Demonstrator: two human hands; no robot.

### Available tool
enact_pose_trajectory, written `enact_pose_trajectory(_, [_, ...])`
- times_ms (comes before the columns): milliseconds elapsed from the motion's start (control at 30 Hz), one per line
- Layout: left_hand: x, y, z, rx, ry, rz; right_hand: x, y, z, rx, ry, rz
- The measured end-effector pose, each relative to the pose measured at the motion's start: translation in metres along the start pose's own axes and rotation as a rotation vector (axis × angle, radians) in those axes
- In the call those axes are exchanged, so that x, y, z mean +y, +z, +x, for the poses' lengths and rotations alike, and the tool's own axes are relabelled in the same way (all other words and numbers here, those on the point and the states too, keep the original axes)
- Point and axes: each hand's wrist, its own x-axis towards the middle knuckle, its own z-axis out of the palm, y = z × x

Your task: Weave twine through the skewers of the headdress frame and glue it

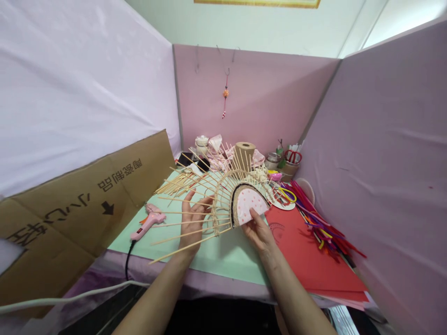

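Cardboard (78, 232) at far left, print upside down: "陶瓷制品" (ceramic goods), "小心" (careful), next character likely "轻", black arrow (107, 208) pointing down. Pink glue gun (148, 224) near it, any label too small to read. Left hand (191, 223) among spokes (167, 255) of stick fan (240, 209), fingers partly spread; whether pinching, can't tell. Fan held above green sheet (237, 265); weaving pale band (215, 204) round spokes seems in hand, next move calling for even tension. Right hand (257, 229) pinching fan's dotted half-disc (252, 201), thumb on top. Red sheets (314, 265) rightward, no readable wording.

Half-round fan (240, 202): white panel (249, 204) with pink dots, dark rim, cord woven through splayed sticks; held up, tilted.
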Motion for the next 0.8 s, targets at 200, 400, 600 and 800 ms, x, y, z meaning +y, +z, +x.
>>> enact_pose_trajectory(200, [-0.008, -0.012, 0.01, 0.062, -0.076, 0.162, 0.001, 0.002, -0.002, 0.037, 0.019, -0.005])
enact_pose_trajectory(400, [-0.009, -0.024, 0.022, 0.188, 0.091, 0.331, 0.001, 0.001, -0.003, 0.018, 0.034, -0.01])
enact_pose_trajectory(600, [-0.006, -0.023, 0.022, 0.082, 0.062, 0.228, 0.002, -0.005, -0.001, -0.035, 0.039, -0.059])
enact_pose_trajectory(800, [-0.003, -0.027, 0.034, -0.198, -0.159, 0.1, 0.003, -0.008, 0.0, -0.044, 0.041, -0.076])
